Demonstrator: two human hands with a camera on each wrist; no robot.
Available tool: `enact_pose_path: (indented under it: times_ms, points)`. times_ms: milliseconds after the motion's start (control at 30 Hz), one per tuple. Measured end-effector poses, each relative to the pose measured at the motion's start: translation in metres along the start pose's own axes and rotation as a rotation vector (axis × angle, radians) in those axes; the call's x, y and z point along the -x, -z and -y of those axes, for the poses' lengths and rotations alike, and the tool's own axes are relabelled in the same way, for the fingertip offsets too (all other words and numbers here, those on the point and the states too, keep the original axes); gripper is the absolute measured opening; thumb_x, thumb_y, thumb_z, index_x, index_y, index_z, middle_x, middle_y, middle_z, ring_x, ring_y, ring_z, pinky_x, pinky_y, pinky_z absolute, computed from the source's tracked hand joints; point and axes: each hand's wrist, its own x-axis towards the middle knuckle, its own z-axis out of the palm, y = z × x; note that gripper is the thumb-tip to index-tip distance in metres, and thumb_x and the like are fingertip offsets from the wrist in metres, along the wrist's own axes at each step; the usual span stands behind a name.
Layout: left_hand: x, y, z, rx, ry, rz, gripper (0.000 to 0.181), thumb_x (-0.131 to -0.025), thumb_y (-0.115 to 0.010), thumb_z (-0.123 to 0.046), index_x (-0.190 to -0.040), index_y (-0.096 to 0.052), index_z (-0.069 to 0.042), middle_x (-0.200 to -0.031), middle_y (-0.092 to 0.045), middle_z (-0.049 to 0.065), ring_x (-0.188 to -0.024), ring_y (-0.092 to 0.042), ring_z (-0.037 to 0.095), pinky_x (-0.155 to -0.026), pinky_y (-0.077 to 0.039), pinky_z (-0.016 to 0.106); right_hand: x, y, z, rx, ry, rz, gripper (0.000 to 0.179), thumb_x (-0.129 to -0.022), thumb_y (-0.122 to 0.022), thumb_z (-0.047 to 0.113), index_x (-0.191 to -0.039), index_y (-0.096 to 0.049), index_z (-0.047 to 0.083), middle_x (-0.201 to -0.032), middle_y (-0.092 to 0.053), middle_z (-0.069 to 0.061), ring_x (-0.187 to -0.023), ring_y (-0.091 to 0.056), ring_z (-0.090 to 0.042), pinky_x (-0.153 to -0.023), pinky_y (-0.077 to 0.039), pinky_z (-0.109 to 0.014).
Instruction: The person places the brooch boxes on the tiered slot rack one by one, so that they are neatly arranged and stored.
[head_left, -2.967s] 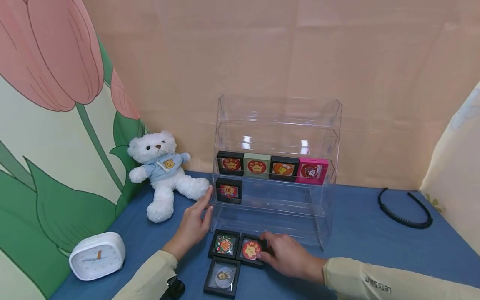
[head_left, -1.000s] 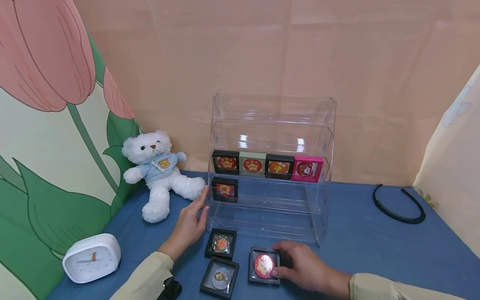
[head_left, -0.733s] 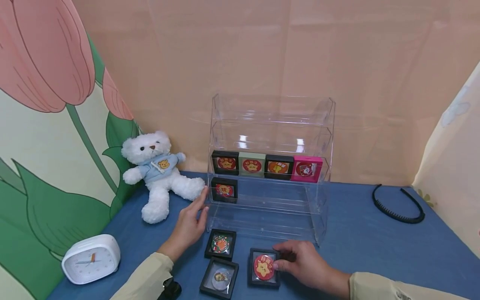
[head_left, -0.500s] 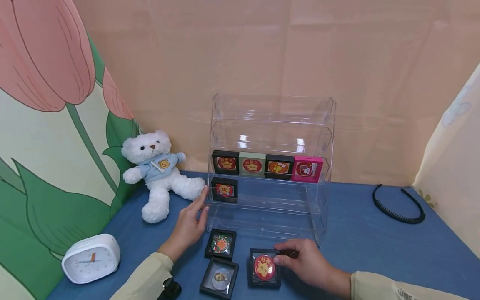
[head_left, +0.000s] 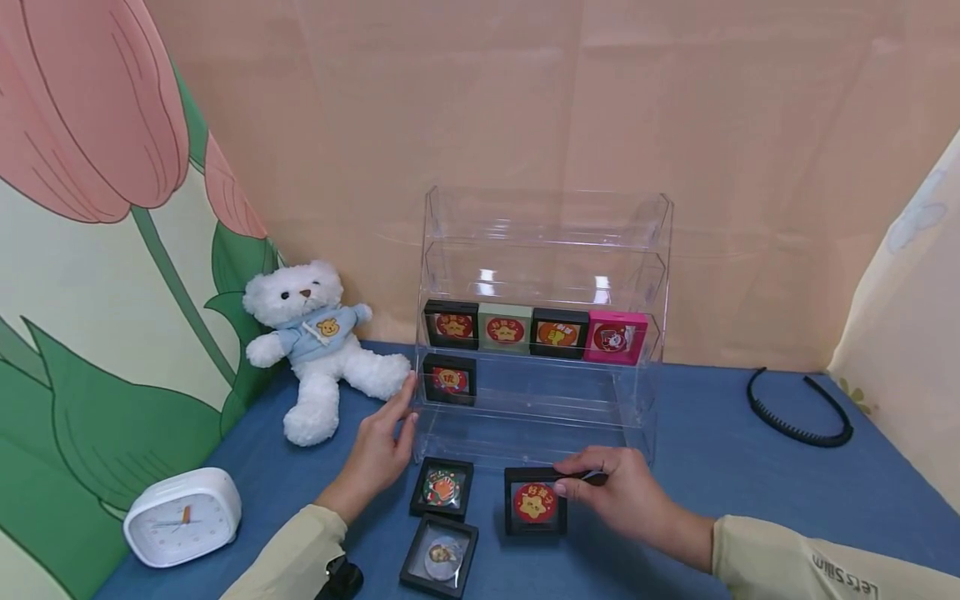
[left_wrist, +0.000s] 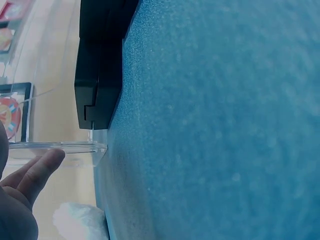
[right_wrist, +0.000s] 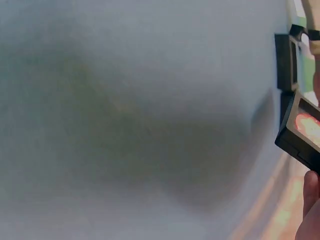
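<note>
My right hand [head_left: 626,493] pinches a black-framed badge case [head_left: 535,502] by its right edge, thumb in front. A red round badge with a yellow star shows behind its clear window. In the right wrist view the case [right_wrist: 298,141] is tilted, and a shadow lies on the blue cloth nearby. Straight fingers of my left hand [head_left: 378,454] touch the left side of a clear tiered display rack [head_left: 551,421]; the left wrist view shows this hand [left_wrist: 31,186] at the rack's side panel. Two more black badge cases, one green-patterned [head_left: 442,487] and one pale [head_left: 441,557], lie before the rack.
One rack tier holds black, pale green [head_left: 507,328] and pink [head_left: 617,337] badge cases in a row; a black case [head_left: 450,380] stands below at left. A white teddy bear [head_left: 318,350] and white clock [head_left: 183,517] are left, a black headband [head_left: 798,425] right.
My right hand has drawn the red star case away from the other two to the right, then raised and tipped it more upright toward the rack. My left hand stays at the rack's side.
</note>
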Motion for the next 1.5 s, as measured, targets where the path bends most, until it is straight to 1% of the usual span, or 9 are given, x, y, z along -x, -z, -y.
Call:
enact_pose_path:
  times_ms: [100, 333, 467, 600, 800, 933, 1200, 1400, 1500]
  points:
    - [0.0, 0.001, 0.0, 0.0, -0.004, -0.003, 0.064, -0.087, -0.061, 0.008, -0.145, -0.036, -0.002, -0.14, -0.045, 0.015, -0.109, -0.058, 0.028, -0.082, -0.051, 0.038, -0.009, 0.007, 0.004, 0.037, 0.021, -0.029, 0.018, -0.082, -0.074, 0.024, -0.097, -0.076, 0.014, -0.094, -0.069, 0.005, -0.086, -0.065, -0.01, -0.065, -0.054, -0.023]
    - [0.0, 0.002, -0.001, 0.003, 0.005, 0.002, 0.065, -0.087, -0.061, 0.008, -0.146, -0.035, -0.003, -0.141, -0.044, 0.014, -0.116, -0.053, 0.026, -0.084, -0.05, 0.037, -0.029, 0.016, 0.013, 0.118, 0.046, -0.107, 0.019, -0.078, -0.078, 0.019, -0.097, -0.076, 0.014, -0.093, -0.069, 0.005, -0.083, -0.065, -0.009, -0.063, -0.054, -0.021]
    - [0.0, 0.001, -0.001, 0.01, -0.005, -0.002, 0.064, -0.087, -0.061, 0.008, -0.145, -0.036, -0.002, -0.14, -0.045, 0.015, -0.111, -0.056, 0.028, -0.082, -0.051, 0.038, -0.038, 0.017, 0.018, 0.129, 0.031, -0.112, 0.02, -0.078, -0.078, 0.017, -0.097, -0.076, 0.013, -0.093, -0.069, 0.005, -0.082, -0.065, -0.008, -0.062, -0.054, -0.022]
    - [0.001, 0.001, 0.0, 0.012, -0.005, -0.004, 0.064, -0.087, -0.061, 0.009, -0.145, -0.035, -0.002, -0.14, -0.045, 0.016, -0.109, -0.058, 0.028, -0.081, -0.052, 0.038, -0.051, 0.019, 0.023, 0.13, 0.025, -0.155, 0.021, -0.077, -0.079, 0.013, -0.098, -0.076, 0.013, -0.093, -0.069, 0.004, -0.079, -0.066, -0.009, -0.061, -0.055, -0.023]
    - [0.002, 0.001, 0.0, 0.006, -0.007, -0.003, 0.064, -0.087, -0.061, 0.008, -0.145, -0.036, -0.001, -0.141, -0.044, 0.015, -0.119, -0.05, 0.025, -0.089, -0.047, 0.039, -0.074, 0.025, 0.029, 0.174, 0.063, -0.232, 0.024, -0.078, -0.078, 0.014, -0.101, -0.074, 0.009, -0.098, -0.07, -0.002, -0.084, -0.067, -0.016, -0.065, -0.056, -0.028]
    - [0.002, 0.001, 0.0, 0.014, -0.006, 0.004, 0.062, -0.088, -0.061, 0.008, -0.144, -0.036, 0.0, -0.141, -0.043, 0.014, -0.123, -0.046, 0.024, -0.093, -0.044, 0.04, -0.086, 0.026, 0.031, 0.206, 0.061, -0.268, 0.024, -0.079, -0.078, 0.015, -0.101, -0.074, 0.009, -0.1, -0.069, -0.003, -0.087, -0.066, -0.019, -0.066, -0.056, -0.031]
    - [0.001, 0.002, -0.001, 0.022, 0.003, 0.014, 0.064, -0.089, -0.06, 0.007, -0.146, -0.034, -0.003, -0.142, -0.042, 0.013, -0.125, -0.044, 0.023, -0.095, -0.042, 0.039, -0.102, 0.018, 0.025, 0.237, 0.078, -0.296, 0.023, -0.079, -0.077, 0.014, -0.101, -0.073, 0.007, -0.101, -0.069, -0.004, -0.089, -0.065, -0.019, -0.069, -0.056, -0.033]
    - [0.002, 0.0, 0.0, 0.007, 0.003, 0.01, 0.062, -0.088, -0.06, 0.007, -0.144, -0.036, 0.0, -0.141, -0.043, 0.014, -0.124, -0.045, 0.025, -0.095, -0.042, 0.041, -0.105, 0.01, 0.018, 0.269, 0.081, -0.294, 0.022, -0.079, -0.078, 0.014, -0.099, -0.074, 0.006, -0.099, -0.069, -0.005, -0.087, -0.065, -0.02, -0.07, -0.056, -0.035]
    - [0.002, 0.0, 0.0, 0.006, 0.01, 0.017, 0.061, -0.088, -0.06, 0.006, -0.144, -0.036, 0.0, -0.142, -0.043, 0.014, -0.124, -0.045, 0.025, -0.095, -0.042, 0.04, -0.105, 0.007, 0.015, 0.288, 0.057, -0.284, 0.022, -0.079, -0.078, 0.017, -0.099, -0.074, 0.007, -0.099, -0.07, -0.005, -0.085, -0.065, -0.019, -0.069, -0.056, -0.035]
